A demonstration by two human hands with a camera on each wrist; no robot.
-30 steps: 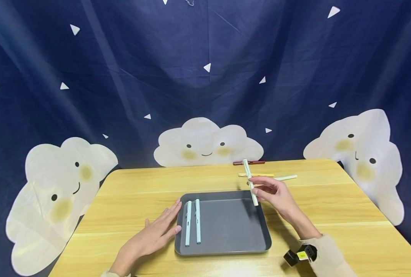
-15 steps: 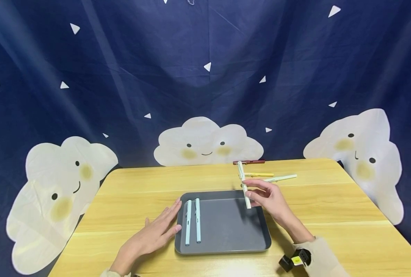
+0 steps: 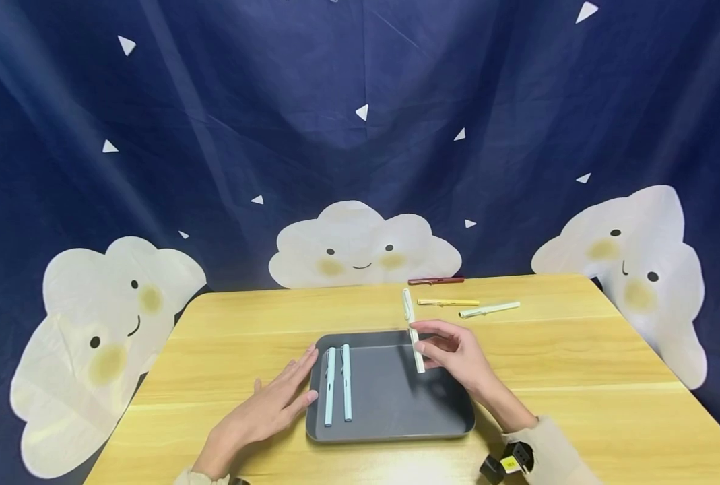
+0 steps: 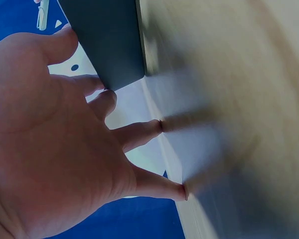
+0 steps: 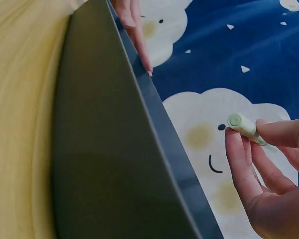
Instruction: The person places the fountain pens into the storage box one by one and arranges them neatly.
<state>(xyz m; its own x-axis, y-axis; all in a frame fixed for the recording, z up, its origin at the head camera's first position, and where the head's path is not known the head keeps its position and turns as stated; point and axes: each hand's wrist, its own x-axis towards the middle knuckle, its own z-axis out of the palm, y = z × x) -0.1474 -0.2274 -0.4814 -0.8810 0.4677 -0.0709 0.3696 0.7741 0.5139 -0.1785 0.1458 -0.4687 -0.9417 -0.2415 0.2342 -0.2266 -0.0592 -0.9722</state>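
My right hand (image 3: 453, 353) pinches a pale green pen (image 3: 409, 304) between thumb and fingers, over the right half of a dark grey tray (image 3: 396, 431). In the right wrist view the end of this pen (image 5: 243, 124) pokes out past the fingertips. Two light blue pens (image 3: 329, 387) lie side by side along the tray's left side, clips toward the far edge. My left hand (image 3: 269, 407) rests with straight fingers against the tray's left rim. Seen from the left wrist, the left hand (image 4: 65, 134) has its fingers spread, some at the tray's corner and others touching the table.
Beyond the tray, on the wooden table (image 3: 244, 323), lie a dark red pen (image 3: 437, 280), a yellow pen (image 3: 450, 302) and another pale green pen (image 3: 489, 309). A blue curtain with cloud faces hangs behind the table's far edge.
My right hand has carried the pale green pen leftward, from the tray's right edge to farther over its inside. The left hand and the two light blue pens have stayed in place.
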